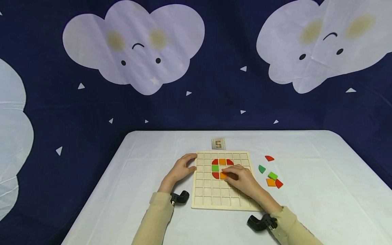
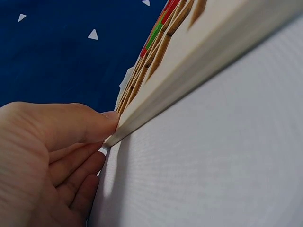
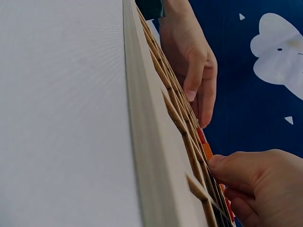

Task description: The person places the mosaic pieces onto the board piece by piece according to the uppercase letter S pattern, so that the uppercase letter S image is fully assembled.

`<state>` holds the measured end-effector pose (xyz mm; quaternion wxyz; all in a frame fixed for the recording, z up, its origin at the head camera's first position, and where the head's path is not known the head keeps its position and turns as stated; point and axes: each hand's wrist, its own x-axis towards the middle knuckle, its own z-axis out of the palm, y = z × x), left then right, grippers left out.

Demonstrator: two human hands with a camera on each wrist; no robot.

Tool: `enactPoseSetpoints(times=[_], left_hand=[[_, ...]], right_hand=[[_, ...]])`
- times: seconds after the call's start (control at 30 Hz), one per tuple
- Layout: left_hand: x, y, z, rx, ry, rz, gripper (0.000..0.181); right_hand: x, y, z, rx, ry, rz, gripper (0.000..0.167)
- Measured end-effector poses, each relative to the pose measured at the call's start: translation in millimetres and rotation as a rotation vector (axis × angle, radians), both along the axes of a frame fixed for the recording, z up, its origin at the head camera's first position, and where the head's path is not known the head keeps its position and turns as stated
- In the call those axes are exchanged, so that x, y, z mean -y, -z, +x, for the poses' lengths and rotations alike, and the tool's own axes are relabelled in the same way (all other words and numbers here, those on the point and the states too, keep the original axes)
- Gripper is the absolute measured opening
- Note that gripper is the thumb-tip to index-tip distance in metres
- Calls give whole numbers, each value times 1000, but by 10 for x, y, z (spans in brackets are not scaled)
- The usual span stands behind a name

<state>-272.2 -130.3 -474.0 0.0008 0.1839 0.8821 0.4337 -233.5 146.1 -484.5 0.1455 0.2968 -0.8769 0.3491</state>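
A pale wooden grid board [image 1: 211, 200] lies on the table, with red quarter-round tiles [image 1: 215, 175], an orange square tile [image 1: 222, 161] and a green square tile [image 1: 215, 168] set in its upper cells. My right hand [image 1: 245, 180] reaches over the board and pinches another orange tile [image 1: 223, 175] between thumb and fingers, beside the lower red one. In the right wrist view, the thumb touches that tile's edge. My left hand [image 1: 181, 169] rests against the board's left edge, thumb and fingertips touching it, fingers loosely extended; the left wrist view shows the thumb [image 2: 90, 123] at the rim.
Right of the board lie loose tiles: a red quarter-round [image 1: 269, 158], a green quarter-round [image 1: 262, 169], a green square [image 1: 273, 175], an orange tile [image 1: 271, 182] and another red one [image 1: 279, 183]. A small pattern card [image 1: 218, 144] sits behind the board on the white table [image 1: 321, 204].
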Motion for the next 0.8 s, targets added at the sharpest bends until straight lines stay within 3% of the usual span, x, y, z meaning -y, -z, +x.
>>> enactPoseSetpoints(times=[0.57, 0.7, 0.8], left_hand=[[-7, 2, 15, 8, -1, 14, 52], [-6, -16, 18, 14, -5, 17, 52], [-4, -26, 24, 21, -3, 12, 52]], right_hand=[[14, 10, 23, -46, 19, -4, 33], [-20, -86, 11, -25, 0, -46, 32], [-153, -227, -23, 26, 34, -74, 29]])
